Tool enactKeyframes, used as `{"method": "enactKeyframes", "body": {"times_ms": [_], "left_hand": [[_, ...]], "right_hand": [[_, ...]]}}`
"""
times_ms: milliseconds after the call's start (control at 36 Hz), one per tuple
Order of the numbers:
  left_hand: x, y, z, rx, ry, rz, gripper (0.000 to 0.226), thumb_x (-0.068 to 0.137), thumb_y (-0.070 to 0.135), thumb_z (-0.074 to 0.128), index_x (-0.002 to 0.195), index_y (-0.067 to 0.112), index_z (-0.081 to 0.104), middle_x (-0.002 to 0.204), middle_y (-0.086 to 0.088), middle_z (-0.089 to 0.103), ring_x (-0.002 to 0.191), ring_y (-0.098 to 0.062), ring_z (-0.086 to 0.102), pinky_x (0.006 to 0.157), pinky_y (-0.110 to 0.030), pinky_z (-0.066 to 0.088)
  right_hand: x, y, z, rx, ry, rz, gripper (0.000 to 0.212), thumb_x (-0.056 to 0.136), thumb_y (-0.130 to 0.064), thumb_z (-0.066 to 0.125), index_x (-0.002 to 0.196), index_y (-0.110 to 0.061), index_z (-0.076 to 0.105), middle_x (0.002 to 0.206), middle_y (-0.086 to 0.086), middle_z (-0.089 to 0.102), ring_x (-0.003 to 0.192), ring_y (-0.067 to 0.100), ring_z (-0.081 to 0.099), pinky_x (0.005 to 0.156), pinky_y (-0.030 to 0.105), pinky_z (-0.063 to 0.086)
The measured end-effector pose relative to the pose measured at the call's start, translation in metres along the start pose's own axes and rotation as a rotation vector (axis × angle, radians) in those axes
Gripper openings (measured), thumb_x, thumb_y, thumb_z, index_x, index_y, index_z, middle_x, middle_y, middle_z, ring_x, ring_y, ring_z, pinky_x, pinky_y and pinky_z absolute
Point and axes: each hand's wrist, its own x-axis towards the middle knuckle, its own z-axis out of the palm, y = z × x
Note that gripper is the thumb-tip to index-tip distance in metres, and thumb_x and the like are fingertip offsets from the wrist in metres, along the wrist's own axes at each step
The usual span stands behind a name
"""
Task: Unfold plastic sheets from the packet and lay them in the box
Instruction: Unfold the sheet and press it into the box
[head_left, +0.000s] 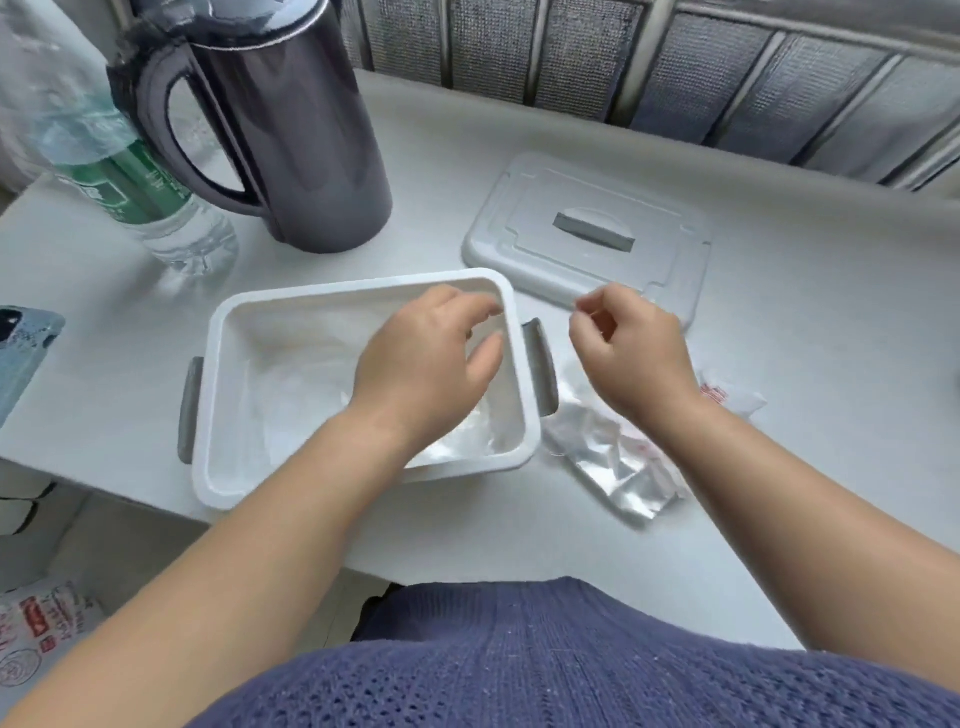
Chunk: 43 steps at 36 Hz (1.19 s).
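Note:
A white box (218, 364) with grey side handles stands near the table's front edge, with clear crumpled plastic sheets (291, 395) lying inside it. My left hand (426, 364) hovers over the right half of the box, fingers curled, fingertips at the far right corner. My right hand (628, 353) is just right of the box, thumb and forefinger pinched. A thin clear plastic sheet (558, 376), barely visible, hangs between the two hands across the right handle. The packet (618, 467), clear with red print, lies on the table under my right wrist.
The box's grey lid (587, 228) lies behind my right hand. A dark jug (291, 130) and a water bottle (130, 171) stand at the back left. A phone (21, 343) rests at the left edge. A torn wrapper scrap (732, 397) lies to the right.

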Motion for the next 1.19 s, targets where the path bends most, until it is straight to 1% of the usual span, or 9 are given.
{"method": "enactKeyframes", "body": {"times_ms": [167,278,333,444,611,778,1000,1083,1194], "left_hand": [[-0.012,0.059,0.058,-0.15,-0.036,0.255,0.036,0.083,0.025,0.045,0.105,0.009,0.069,0.091,-0.006,0.066,0.077,-0.025,0.065,0.064,-0.033,0.052],[-0.03,0.084,0.09,-0.146,-0.184,0.294,0.033,0.086,0.018,0.045,0.109,0.012,0.067,0.1,-0.004,0.065,0.085,-0.027,0.064,0.061,-0.038,0.055],[-0.033,0.086,0.103,-0.101,-0.361,0.162,0.034,0.094,0.019,0.046,0.125,0.02,0.058,0.121,0.003,0.056,0.105,-0.02,0.056,0.078,-0.04,0.051],[-0.033,0.063,0.136,0.035,-0.543,-0.078,0.041,0.095,0.026,0.049,0.134,0.015,0.046,0.141,-0.002,0.039,0.125,-0.022,0.043,0.097,-0.033,0.04],[-0.041,0.038,0.164,0.038,-0.365,-0.01,0.046,0.084,0.031,0.069,0.124,0.009,0.059,0.134,-0.004,0.05,0.122,-0.025,0.046,0.093,-0.038,0.045],[-0.056,0.029,0.164,-0.002,-0.144,-0.042,0.013,0.07,0.017,0.082,0.073,0.009,0.072,0.087,-0.001,0.069,0.082,-0.023,0.065,0.07,-0.022,0.042],[-0.056,0.036,0.148,-0.399,-0.03,-0.427,0.01,0.085,0.014,0.071,0.092,0.008,0.077,0.091,0.005,0.068,0.086,-0.005,0.058,0.076,0.004,0.034],[-0.053,0.043,0.145,-0.657,-0.049,-0.687,0.005,0.088,0.018,0.068,0.086,0.018,0.072,0.084,0.012,0.067,0.078,0.0,0.06,0.073,-0.002,0.042],[-0.046,0.059,0.142,-1.111,-0.043,-0.864,0.013,0.095,0.008,0.056,0.084,0.013,0.063,0.084,-0.002,0.066,0.083,-0.016,0.061,0.086,-0.03,0.051]], "right_hand": [[-0.01,0.082,-0.02,-0.267,-0.286,0.257,0.05,0.088,-0.032,0.056,0.135,-0.017,0.046,0.131,0.005,0.053,0.121,0.024,0.048,0.093,0.032,0.038],[-0.026,0.119,-0.016,-0.406,-0.538,0.207,0.039,0.076,-0.043,0.047,0.104,-0.017,0.055,0.102,0.001,0.06,0.1,0.023,0.056,0.072,0.029,0.039],[-0.031,0.126,-0.016,-0.385,-0.497,0.25,0.017,0.089,-0.032,0.047,0.092,-0.015,0.049,0.089,0.001,0.055,0.086,0.022,0.052,0.066,0.03,0.036],[-0.032,0.129,-0.017,-0.209,-0.44,0.313,0.025,0.097,-0.032,0.043,0.079,-0.016,0.049,0.073,-0.002,0.05,0.078,0.021,0.048,0.057,0.027,0.032],[-0.038,0.131,-0.013,-0.043,-0.42,0.319,0.021,0.096,-0.024,0.044,0.084,-0.011,0.056,0.084,0.008,0.058,0.077,0.022,0.049,0.06,0.027,0.034],[-0.039,0.134,-0.011,0.053,-0.385,0.431,0.027,0.096,-0.028,0.044,0.094,-0.007,0.061,0.087,0.008,0.062,0.086,0.028,0.058,0.073,0.032,0.043],[-0.04,0.141,-0.006,0.169,-0.304,0.528,0.028,0.095,-0.029,0.045,0.089,-0.006,0.06,0.085,0.008,0.063,0.086,0.031,0.061,0.075,0.036,0.049],[-0.041,0.141,-0.003,0.197,-0.244,0.57,0.03,0.095,-0.033,0.044,0.095,-0.008,0.062,0.095,0.01,0.066,0.093,0.031,0.062,0.083,0.039,0.049],[-0.043,0.143,-0.004,0.13,-0.119,0.604,0.034,0.097,-0.029,0.039,0.112,-0.005,0.057,0.106,0.012,0.063,0.102,0.032,0.058,0.083,0.034,0.043]]}}
